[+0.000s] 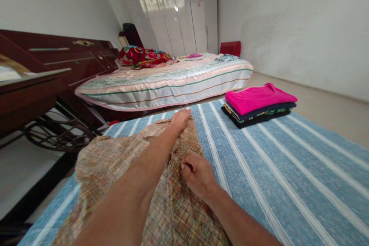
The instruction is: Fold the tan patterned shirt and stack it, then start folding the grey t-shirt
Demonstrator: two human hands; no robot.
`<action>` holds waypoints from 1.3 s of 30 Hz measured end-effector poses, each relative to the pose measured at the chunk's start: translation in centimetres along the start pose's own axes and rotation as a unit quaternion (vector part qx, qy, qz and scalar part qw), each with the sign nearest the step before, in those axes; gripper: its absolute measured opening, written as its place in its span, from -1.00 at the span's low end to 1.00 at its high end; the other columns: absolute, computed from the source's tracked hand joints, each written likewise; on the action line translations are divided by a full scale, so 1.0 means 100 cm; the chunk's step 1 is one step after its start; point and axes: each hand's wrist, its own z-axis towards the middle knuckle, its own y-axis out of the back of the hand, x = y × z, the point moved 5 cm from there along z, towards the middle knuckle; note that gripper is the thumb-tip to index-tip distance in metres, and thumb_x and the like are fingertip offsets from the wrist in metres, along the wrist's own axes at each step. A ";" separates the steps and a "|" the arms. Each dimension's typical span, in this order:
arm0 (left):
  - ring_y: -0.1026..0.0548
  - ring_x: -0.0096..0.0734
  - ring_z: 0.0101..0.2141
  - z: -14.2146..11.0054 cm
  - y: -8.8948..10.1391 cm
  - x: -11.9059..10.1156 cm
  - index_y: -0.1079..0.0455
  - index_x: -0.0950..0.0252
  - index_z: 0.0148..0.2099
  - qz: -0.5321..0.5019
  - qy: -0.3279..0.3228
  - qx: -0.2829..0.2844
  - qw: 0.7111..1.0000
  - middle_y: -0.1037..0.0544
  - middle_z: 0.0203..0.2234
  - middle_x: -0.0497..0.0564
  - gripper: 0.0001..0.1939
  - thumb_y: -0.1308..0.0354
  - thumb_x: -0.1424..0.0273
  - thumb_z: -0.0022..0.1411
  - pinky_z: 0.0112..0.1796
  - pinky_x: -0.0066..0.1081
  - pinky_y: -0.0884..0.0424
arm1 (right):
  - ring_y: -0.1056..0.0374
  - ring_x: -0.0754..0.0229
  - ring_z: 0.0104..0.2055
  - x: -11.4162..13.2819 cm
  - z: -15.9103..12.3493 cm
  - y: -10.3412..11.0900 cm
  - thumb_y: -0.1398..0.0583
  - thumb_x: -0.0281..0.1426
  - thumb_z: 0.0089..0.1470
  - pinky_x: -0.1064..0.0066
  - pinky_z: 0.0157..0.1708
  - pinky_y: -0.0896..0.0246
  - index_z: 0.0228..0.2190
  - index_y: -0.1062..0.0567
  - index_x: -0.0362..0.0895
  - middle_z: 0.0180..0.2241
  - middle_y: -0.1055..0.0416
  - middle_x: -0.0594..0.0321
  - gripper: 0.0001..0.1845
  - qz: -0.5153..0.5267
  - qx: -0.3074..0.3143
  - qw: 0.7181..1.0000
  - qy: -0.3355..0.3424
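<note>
A brown and tan checked shirt (pixel 115 161) lies spread and rumpled on the blue, white-striped bedspread (pixel 250 169). At its far right corner, my left hand (pixel 181 120) is closed on the edge of the cloth, with the forearm stretched across the shirt. Nearer to me, my right hand (pixel 198 173) is curled, thumb against fingers, on the shirt's right side and pinches the fabric there. Part of the shirt is hidden under my left forearm.
A folded stack of clothes, with a pink top (pixel 261 99) uppermost, sits right of the shirt. Beyond is another bed (pixel 167 88) with a red floral blanket (pixel 142 57). A wooden table (pixel 31 88) with ironwork below stands at left. A pale wardrobe (pixel 173 23) lines the back.
</note>
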 end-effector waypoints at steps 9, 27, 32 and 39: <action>-0.45 -0.15 -0.13 -0.008 -0.006 -0.020 -0.42 0.30 -0.21 0.007 -0.063 0.015 0.998 -0.52 -0.23 0.13 -0.80 -0.01 0.49 0.16 -0.14 -0.27 -0.38 | -0.24 0.29 -0.34 0.003 0.001 0.002 -0.07 -0.55 0.01 0.47 -0.30 -0.07 -0.55 -0.38 -0.13 -0.48 -0.30 0.33 -0.82 -0.016 0.006 1.000 0.009; -0.27 -0.16 0.11 -0.012 -0.030 -0.014 -0.34 0.30 -0.02 0.017 -0.089 -0.032 0.995 -0.37 0.07 0.19 -0.67 0.17 0.53 0.29 0.04 -0.11 -0.23 | -0.25 0.11 -0.23 0.018 -0.011 -0.009 -0.08 -0.48 0.11 0.27 -0.17 -0.11 -0.42 -0.45 -0.14 -0.34 -0.39 0.17 -0.85 -0.277 0.043 0.958 0.069; -0.19 -0.15 0.16 -0.018 -0.016 -0.021 -0.33 0.31 -0.04 0.019 -0.091 -0.035 0.995 -0.31 0.11 0.19 -0.68 0.19 0.55 0.29 0.06 -0.10 -0.18 | -0.19 -0.03 0.00 0.020 -0.011 -0.008 -0.09 -0.38 0.13 0.15 0.03 -0.03 -0.24 -0.48 -0.21 -0.15 -0.40 0.02 -0.77 -0.289 0.063 0.954 0.041; -0.35 -0.25 0.03 -0.046 -0.009 -0.041 -0.36 0.31 -0.03 -0.015 -0.152 0.036 0.988 -0.44 -0.01 0.12 -0.70 0.05 0.32 0.27 0.06 -0.30 -0.21 | 0.00 -0.17 0.20 0.017 -0.012 -0.009 -0.03 -0.29 0.17 0.03 0.19 0.27 -0.08 -0.45 -0.29 0.10 -0.23 -0.12 -0.59 -0.297 0.110 0.948 0.011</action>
